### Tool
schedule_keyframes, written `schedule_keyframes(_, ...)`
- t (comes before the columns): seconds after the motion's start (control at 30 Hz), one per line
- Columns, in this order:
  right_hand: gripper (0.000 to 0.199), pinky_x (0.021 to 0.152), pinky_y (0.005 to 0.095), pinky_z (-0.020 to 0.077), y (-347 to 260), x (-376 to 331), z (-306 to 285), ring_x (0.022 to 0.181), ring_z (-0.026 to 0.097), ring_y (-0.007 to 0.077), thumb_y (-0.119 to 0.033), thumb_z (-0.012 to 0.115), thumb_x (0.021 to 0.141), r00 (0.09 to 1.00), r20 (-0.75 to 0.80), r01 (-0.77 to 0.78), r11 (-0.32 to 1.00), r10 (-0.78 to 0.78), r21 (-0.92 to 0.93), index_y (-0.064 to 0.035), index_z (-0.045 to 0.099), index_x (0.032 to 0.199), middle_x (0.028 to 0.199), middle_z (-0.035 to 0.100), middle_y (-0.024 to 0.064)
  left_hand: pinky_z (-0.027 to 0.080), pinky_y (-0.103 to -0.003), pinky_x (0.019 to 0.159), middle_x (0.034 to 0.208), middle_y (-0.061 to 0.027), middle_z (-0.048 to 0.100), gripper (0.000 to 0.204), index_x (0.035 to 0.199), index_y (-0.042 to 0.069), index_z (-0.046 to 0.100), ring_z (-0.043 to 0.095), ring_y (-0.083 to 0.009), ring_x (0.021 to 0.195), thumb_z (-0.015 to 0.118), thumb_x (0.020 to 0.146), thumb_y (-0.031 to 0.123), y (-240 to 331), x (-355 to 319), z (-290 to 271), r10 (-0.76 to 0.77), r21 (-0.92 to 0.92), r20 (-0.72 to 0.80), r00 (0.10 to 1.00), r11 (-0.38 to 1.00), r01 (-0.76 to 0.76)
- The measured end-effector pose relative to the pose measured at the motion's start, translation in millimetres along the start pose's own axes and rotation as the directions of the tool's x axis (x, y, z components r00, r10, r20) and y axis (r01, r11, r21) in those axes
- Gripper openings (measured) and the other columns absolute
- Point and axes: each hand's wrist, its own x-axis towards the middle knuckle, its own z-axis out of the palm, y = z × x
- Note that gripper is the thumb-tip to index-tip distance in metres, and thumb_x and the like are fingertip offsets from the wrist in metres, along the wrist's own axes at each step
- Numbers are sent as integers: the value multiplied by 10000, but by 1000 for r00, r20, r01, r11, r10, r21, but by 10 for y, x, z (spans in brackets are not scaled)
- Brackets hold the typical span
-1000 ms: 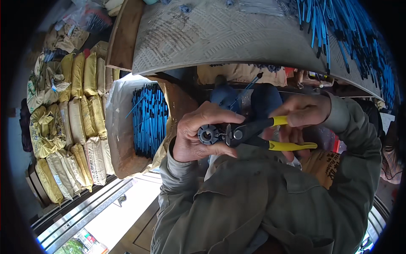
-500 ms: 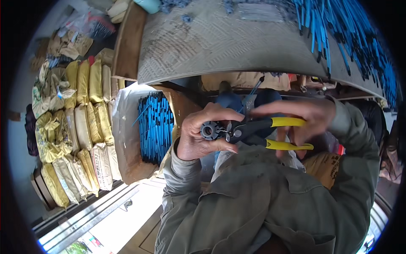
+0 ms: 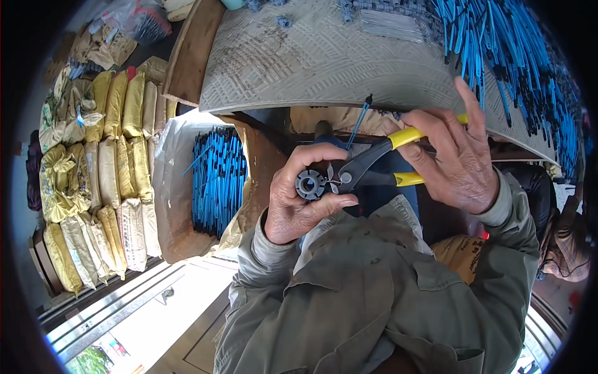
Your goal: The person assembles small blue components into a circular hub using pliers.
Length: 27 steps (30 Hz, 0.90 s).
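My left hand (image 3: 293,199) is closed around a dark grey round plastic part (image 3: 309,185) with a notched ring and a hole in its middle. Against the part's right side sit the jaws of a pair of pliers (image 3: 364,167), with a thin bit of metal showing there. The pliers' yellow handles are spread apart. My right hand (image 3: 455,159) grips them, fingers over the upper handle and one finger stretched out. A blue stick with a black tip (image 3: 359,121) rises just beyond my left hand; its lower end is hidden.
A grey textured tabletop (image 3: 293,68) lies ahead, with many blue sticks (image 3: 498,56) at its right and small grey parts (image 3: 283,22) at the back. To my left, a lined box (image 3: 171,206) holds more blue sticks, beside stacked yellowish packets (image 3: 115,162).
My right hand, blurred before, has moved up and away from me, its fingers now over the upper handle. The pliers have tilted upward at the handle end. My left hand keeps its grip.
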Motion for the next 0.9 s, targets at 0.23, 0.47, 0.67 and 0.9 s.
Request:
schedule_keyframes(0.23, 268, 927, 489, 401, -30, -97, 17, 782, 570, 233, -129, 655, 696, 990, 142, 10, 1000, -14, 27, -56, 599, 949, 935, 542, 92, 439, -242, 726, 946, -67, 595, 546, 1043, 8, 604, 560, -117, 813, 845, 562, 104, -86, 40, -70, 186, 128, 26, 982, 974, -188)
schedule_keyframes(0.47, 268, 693, 361, 470, 209, -154, -107, 720, 588, 210, -279, 654, 797, 491, 791, -784, 213, -365, 584, -29, 604, 877, 846, 590, 95, 449, -238, 699, 832, -55, 634, 558, 990, 6, 648, 583, -115, 763, 871, 502, 159, -113, 75, -143, 95, -71, 156, 983, 994, -85)
schedule_keyframes(0.67, 513, 645, 281, 466, -242, -533, 391, 722, 604, 192, -503, 539, 854, 615, 499, -785, -530, -610, 320, -12, 615, 726, 739, 611, 105, 384, -234, 553, 736, -61, 593, 765, 930, -83, 632, 526, -114, 636, 845, 393, 419, -185, 220, -173, 130, -180, 226, 965, 980, -90)
schedule_keyframes(0.9, 600, 579, 292, 444, -641, -435, 751, 631, 561, 202, -590, 517, 816, 858, 303, -507, -775, -414, 377, -10, 609, 689, 703, 583, 145, 392, -232, 556, 739, -74, 602, 815, 929, -91, 633, 532, -116, 626, 824, 365, 467, -250, 249, -245, 92, -267, 250, 964, 963, -23)
